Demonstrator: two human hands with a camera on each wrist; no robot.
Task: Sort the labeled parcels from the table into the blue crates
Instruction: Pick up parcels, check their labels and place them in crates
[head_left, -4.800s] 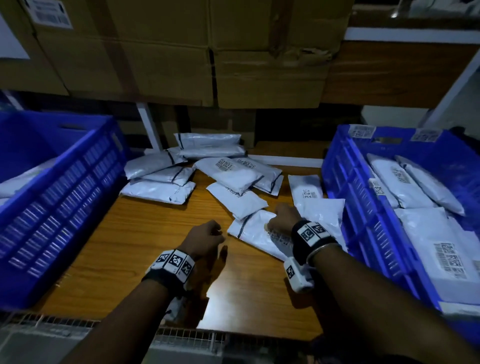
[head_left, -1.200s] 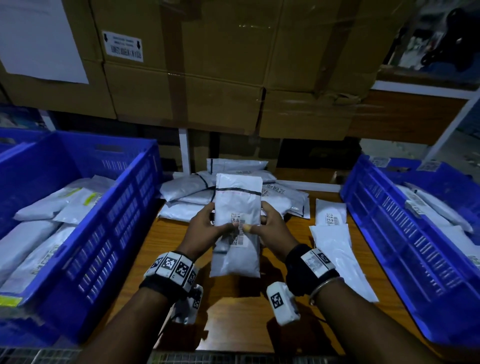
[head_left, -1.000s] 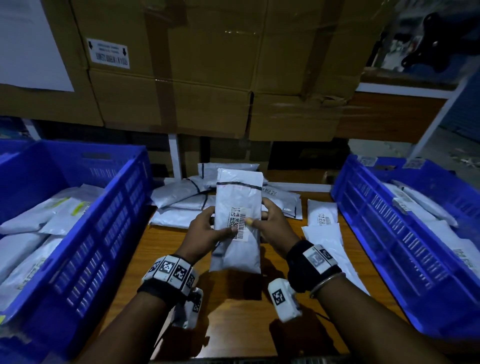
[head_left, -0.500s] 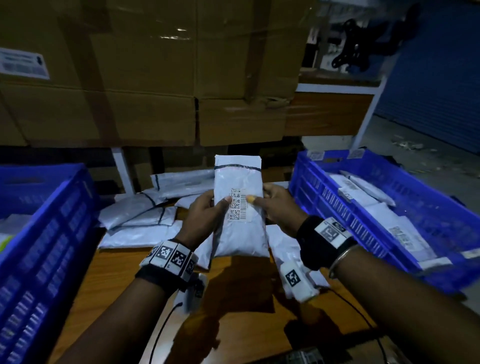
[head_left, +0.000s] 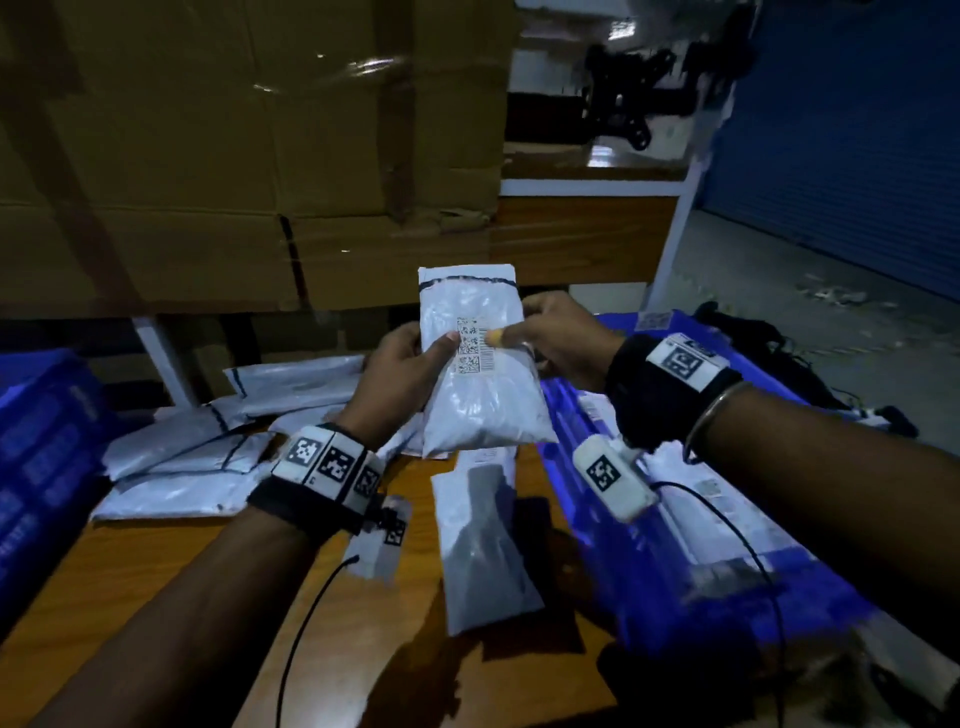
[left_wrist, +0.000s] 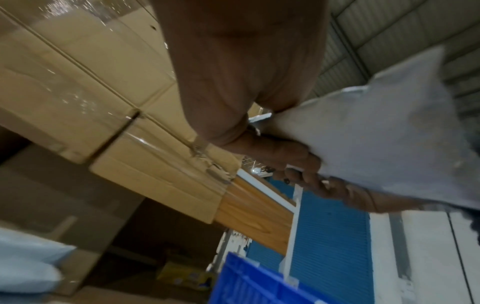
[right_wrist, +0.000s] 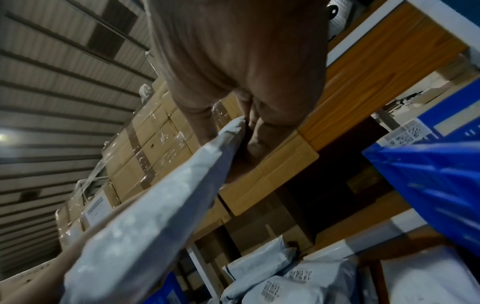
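Both hands grip one item: white parcel (head_left: 475, 364), held upright above the table (head_left: 130, 582), label side toward the head camera. Left hand (head_left: 402, 374) holds the left edge, thumb laid on the front just beside the barcode label (head_left: 474, 345); right hand (head_left: 558, 338) pinches the right edge, thumb on the label's margin.

Change since a second ago — the parcel, then held over the table's middle between the two crates, now sits further right, its lower corner overlapping the near rim of the right blue crate (head_left: 675, 587). The view has swung right with it; the left blue crate (head_left: 36, 467) is now only a sliver at the frame edge.

Reading: label apparently checked, destination chosen — the right crate. Parcel not yet inside; both grips unreleased.

Remaining stock: several white parcels (head_left: 208, 457) heaped at the table's far left, one more flat parcel (head_left: 483, 545) lying beside the right crate. Right crate already holds parcels, mostly hidden behind the right forearm.
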